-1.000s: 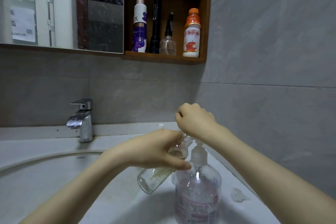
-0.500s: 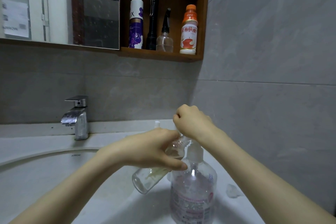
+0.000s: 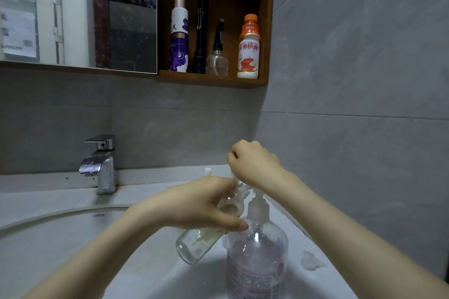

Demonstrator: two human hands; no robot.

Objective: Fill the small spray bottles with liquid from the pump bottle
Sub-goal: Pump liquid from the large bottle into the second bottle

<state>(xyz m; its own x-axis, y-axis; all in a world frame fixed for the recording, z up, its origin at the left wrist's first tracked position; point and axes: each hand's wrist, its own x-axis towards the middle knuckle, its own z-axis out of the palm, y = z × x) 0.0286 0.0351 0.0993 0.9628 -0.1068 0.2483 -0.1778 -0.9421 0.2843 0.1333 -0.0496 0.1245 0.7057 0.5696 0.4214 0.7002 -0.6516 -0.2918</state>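
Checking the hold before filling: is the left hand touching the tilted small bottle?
Touching. The head view shows the left hand curled round the small bottle, thumb across its side, holding it tilted.

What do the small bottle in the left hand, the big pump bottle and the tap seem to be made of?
Small bottle: clear, glossy; glass or hard plastic, I cannot tell. Pump bottle: probably clear plastic, with printed label and translucent pump head. Tap: polished chromed metal, by its mirror-like reflections.

Both forearms are bare: left forearm (image 3: 104, 252) at lower left, right forearm (image 3: 345, 230) at lower right. The left grip (image 3: 194, 204) has a short, plain thumbnail.
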